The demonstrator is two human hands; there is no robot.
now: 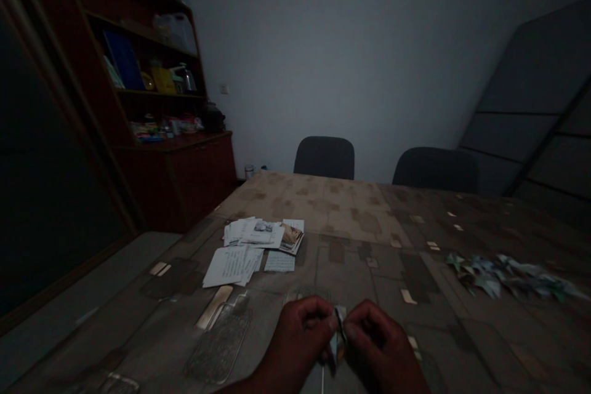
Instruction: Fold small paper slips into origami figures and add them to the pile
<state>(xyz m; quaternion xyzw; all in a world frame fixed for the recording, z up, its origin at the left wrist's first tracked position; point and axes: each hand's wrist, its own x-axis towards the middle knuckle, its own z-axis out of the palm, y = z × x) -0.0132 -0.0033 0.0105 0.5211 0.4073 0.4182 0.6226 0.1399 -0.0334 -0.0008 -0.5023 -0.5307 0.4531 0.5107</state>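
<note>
Brown patterned desk, clock from centre: rumpled grey-green folded-paper row at 3 o'clock, apparently done; flat white printed cards at 9, perhaps remaining. Left grip, right grip pinch pale folded paper at 6, seemingly unfinished.

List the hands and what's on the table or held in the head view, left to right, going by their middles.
Spread of printed papers → left hand → small piece held at the fingertips → right hand → row of crumpled-looking pieces.
</note>
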